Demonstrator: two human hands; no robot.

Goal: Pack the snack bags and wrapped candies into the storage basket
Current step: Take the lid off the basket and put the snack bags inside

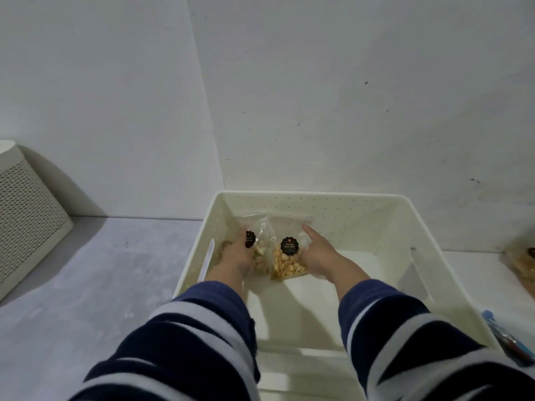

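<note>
A cream storage basket (411,215) with dotted walls stands against the wall. Inside it, at the far left, two clear snack bags of pale nuts stand upright, each with a black round label. My left hand (238,256) grips the left snack bag (260,251). My right hand (317,253) rests against the right side of the other snack bag (286,260), index finger stretched up along its top edge. Both striped sleeves reach into the basket.
A perforated cream container (26,215) stands at the left on the grey floor. Another snack bag (521,264) lies at the right edge, and a blue wrapped packet (509,340) lies beside the basket's near right corner.
</note>
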